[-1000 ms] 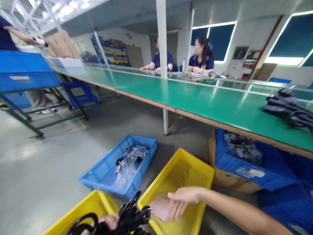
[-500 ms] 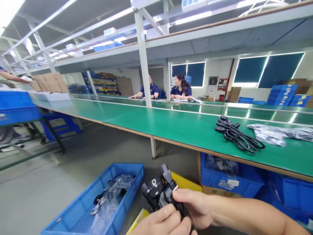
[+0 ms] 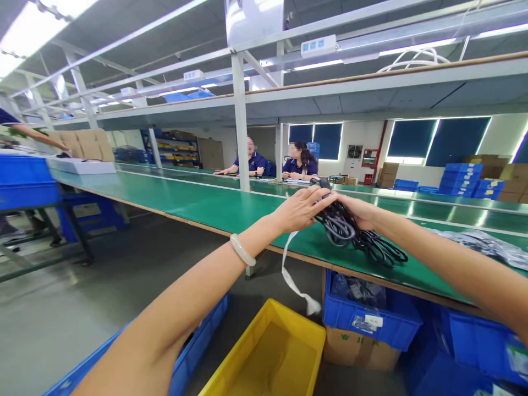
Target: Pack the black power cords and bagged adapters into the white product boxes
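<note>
Both my hands hold a bundle of black power cords [image 3: 338, 223] over the green bench, by its near edge. My left hand [image 3: 303, 206] wraps the plug end from the left, its fingers across the top. From the right, my right hand [image 3: 358, 209] grips the same bundle, its fingers partly hidden behind the cords. Coiled cord loops [image 3: 381, 247] spread on the green surface just below and right of the hands. A white strip [image 3: 291, 275] dangles below my left hand, past the bench edge.
Silver plastic bags [image 3: 487, 246] lie on the green bench [image 3: 198, 199] at right. A yellow bin [image 3: 319, 341] stands on the floor below. Blue bins [image 3: 371, 319] sit under the bench, another blue bin [image 3: 206, 335] at lower left. Two people [image 3: 303, 162] sit across the bench.
Both hands have moved up from above the floor bins to the bench with the corded bundle, beside the cords lying there. The yellow bin is now in plain view, and the white strip shows.
</note>
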The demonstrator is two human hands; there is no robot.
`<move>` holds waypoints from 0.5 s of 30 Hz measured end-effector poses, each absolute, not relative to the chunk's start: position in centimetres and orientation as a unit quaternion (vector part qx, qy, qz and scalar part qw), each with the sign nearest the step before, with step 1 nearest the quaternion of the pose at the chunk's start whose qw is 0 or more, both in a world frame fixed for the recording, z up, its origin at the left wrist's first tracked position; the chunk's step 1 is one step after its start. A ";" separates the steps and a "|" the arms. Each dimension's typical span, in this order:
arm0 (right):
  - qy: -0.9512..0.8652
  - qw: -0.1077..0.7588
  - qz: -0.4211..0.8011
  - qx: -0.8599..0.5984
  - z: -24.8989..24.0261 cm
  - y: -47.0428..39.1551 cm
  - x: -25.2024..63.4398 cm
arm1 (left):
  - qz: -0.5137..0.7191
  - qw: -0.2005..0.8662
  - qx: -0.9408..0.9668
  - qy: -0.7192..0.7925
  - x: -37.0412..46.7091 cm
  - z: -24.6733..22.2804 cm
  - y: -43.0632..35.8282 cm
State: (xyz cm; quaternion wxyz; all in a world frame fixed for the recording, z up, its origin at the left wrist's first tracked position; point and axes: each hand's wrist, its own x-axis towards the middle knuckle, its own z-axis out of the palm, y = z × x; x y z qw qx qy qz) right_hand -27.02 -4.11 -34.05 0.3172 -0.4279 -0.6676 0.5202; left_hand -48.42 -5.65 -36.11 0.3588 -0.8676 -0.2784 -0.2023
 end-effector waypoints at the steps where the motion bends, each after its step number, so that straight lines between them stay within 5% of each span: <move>1: -0.673 0.298 0.476 -0.481 -34.4 -3.2 -25.8 | -0.192 0.300 -0.871 -0.338 -48.7 -36.8 -4.7; 7: -0.823 0.189 0.200 -0.497 -35.2 -3.8 -21.7 | -0.139 -0.058 -0.803 -0.577 -51.0 -40.4 -3.7; 15: -0.902 0.106 -0.126 -0.399 -37.1 -6.7 -28.7 | -0.113 0.064 -0.718 -0.684 -47.3 -39.9 -7.4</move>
